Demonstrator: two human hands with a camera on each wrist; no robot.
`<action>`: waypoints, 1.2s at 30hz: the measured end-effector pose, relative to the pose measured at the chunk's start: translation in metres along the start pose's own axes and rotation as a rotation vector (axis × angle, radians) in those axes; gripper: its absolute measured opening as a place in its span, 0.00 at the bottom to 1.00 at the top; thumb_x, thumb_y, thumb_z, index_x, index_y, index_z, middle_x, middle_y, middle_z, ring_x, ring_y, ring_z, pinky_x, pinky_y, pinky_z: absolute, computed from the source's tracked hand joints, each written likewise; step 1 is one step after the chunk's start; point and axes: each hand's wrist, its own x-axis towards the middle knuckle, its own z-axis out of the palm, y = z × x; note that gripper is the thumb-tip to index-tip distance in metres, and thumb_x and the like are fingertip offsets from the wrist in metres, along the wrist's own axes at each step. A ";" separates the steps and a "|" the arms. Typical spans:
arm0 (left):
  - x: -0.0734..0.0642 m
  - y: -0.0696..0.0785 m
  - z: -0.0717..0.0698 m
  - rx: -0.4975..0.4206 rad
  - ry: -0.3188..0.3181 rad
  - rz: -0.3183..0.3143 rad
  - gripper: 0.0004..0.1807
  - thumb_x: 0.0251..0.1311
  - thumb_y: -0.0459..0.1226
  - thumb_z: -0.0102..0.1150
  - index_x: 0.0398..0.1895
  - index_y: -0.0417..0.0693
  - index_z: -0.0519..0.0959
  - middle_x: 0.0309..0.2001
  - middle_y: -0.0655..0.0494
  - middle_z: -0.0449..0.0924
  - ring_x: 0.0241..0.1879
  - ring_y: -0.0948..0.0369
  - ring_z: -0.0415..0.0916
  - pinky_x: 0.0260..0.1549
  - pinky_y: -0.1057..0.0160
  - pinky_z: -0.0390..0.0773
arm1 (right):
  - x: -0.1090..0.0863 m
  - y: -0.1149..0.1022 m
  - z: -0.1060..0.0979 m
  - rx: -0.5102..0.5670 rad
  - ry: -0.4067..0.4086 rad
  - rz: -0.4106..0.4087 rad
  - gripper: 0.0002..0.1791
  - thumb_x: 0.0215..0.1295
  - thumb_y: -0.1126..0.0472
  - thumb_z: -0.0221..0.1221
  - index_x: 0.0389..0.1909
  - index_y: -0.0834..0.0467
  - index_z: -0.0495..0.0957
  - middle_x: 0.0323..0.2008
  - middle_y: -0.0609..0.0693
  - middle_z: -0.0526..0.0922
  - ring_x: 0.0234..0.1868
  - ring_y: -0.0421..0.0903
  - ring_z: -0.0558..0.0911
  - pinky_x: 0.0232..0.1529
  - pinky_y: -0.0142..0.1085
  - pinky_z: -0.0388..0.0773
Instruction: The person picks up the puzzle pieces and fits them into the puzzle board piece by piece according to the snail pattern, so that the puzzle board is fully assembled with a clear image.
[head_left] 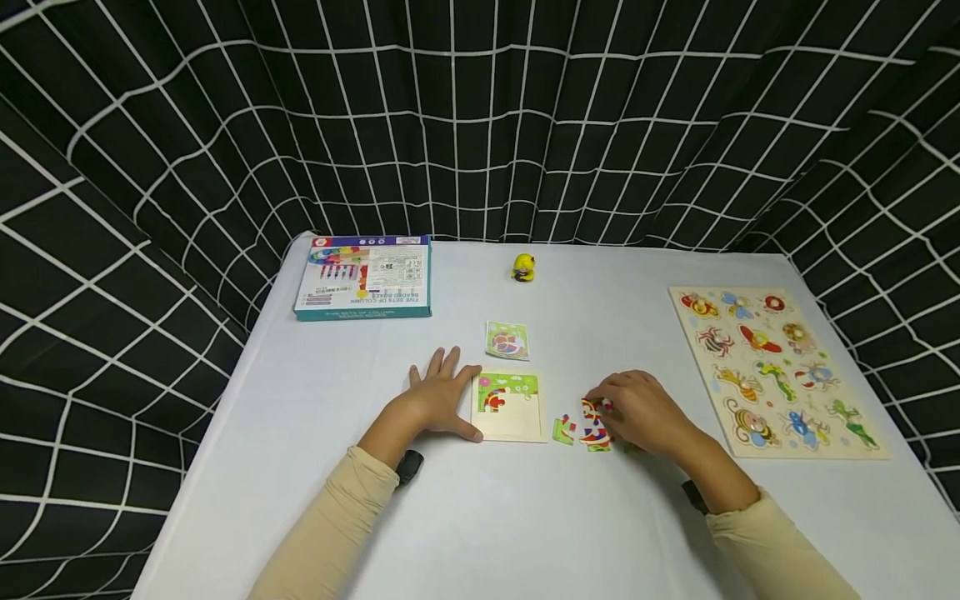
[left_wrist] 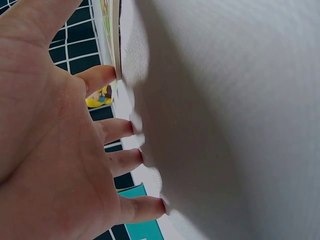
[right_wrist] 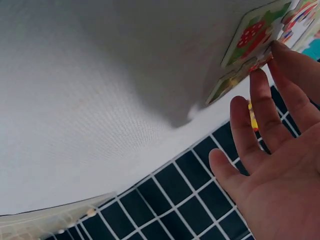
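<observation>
Evidently the left hand (head_left: 431, 402) lies spread wide, its thumb and index finger touching the near and far left corners of a square, pale wooden puzzle tray (head_left: 517, 423), while its other fingertips rest on the cloth; the right hand (head_left: 637, 410) is half curled, its thumb and fingertips brought close together on a cluster of loose red, white, blue and green jigsaw pieces (head_left: 596, 439), though I cannot tell whether one is pinched; a separate green jigsaw piece (head_left: 564, 430) lies between that cluster and the tray.

Inside the tray, fitted green and red pieces (head_left: 495, 392) fill the upper left corner and run along the far edge, with pale wood showing elsewhere; a small square picture card (head_left: 507, 341) lies just beyond that far edge; open cloth stretches between the tray and the near side, and between the right hand and a large wooden board of painted insects (head_left: 825, 451).

White cloth (head_left: 525, 525) covers the table; a teal and white cardboard box (head_left: 363, 279) sits at far left, a small yellow figurine (head_left: 523, 267) at the back; black curtains with white grid lines (head_left: 487, 125) surround it.
</observation>
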 end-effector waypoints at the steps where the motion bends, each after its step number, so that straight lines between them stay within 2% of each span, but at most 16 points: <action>1: 0.000 0.000 0.000 -0.001 0.000 -0.001 0.60 0.37 0.61 0.76 0.75 0.58 0.56 0.78 0.42 0.36 0.76 0.41 0.30 0.64 0.27 0.42 | 0.001 0.000 0.000 0.003 -0.001 -0.002 0.16 0.49 0.67 0.70 0.42 0.54 0.86 0.40 0.49 0.85 0.48 0.54 0.81 0.56 0.54 0.70; 11: -0.002 0.004 -0.001 -0.002 -0.005 0.003 0.59 0.37 0.60 0.76 0.75 0.57 0.56 0.78 0.42 0.36 0.76 0.40 0.30 0.64 0.27 0.43 | 0.006 -0.003 -0.003 0.006 -0.013 -0.009 0.16 0.47 0.66 0.73 0.40 0.54 0.86 0.36 0.47 0.86 0.41 0.49 0.82 0.54 0.52 0.71; 17: -0.002 0.004 -0.001 -0.001 0.000 -0.003 0.60 0.37 0.60 0.76 0.75 0.57 0.56 0.78 0.42 0.37 0.76 0.40 0.31 0.64 0.27 0.43 | 0.027 -0.026 -0.006 0.025 -0.018 -0.042 0.16 0.47 0.63 0.74 0.40 0.53 0.86 0.37 0.46 0.86 0.43 0.47 0.81 0.58 0.56 0.67; 22: -0.002 0.004 0.001 0.002 0.005 -0.008 0.60 0.36 0.61 0.75 0.75 0.58 0.56 0.78 0.42 0.37 0.76 0.41 0.31 0.64 0.27 0.43 | 0.047 -0.049 0.000 0.021 0.002 -0.132 0.16 0.49 0.61 0.73 0.41 0.53 0.86 0.39 0.45 0.86 0.44 0.46 0.81 0.59 0.55 0.68; 27: -0.002 0.004 0.003 0.005 0.003 -0.008 0.60 0.36 0.62 0.75 0.74 0.58 0.56 0.78 0.42 0.37 0.76 0.41 0.32 0.64 0.27 0.44 | 0.058 -0.065 0.011 0.034 0.006 -0.198 0.15 0.49 0.62 0.73 0.41 0.52 0.86 0.39 0.45 0.86 0.45 0.46 0.82 0.59 0.54 0.68; 36: -0.004 0.005 -0.002 0.018 0.000 -0.010 0.59 0.38 0.62 0.74 0.75 0.58 0.56 0.78 0.42 0.37 0.76 0.41 0.32 0.64 0.28 0.45 | 0.068 -0.076 0.020 0.002 -0.022 -0.187 0.14 0.54 0.60 0.70 0.43 0.51 0.86 0.40 0.46 0.85 0.49 0.49 0.80 0.62 0.57 0.65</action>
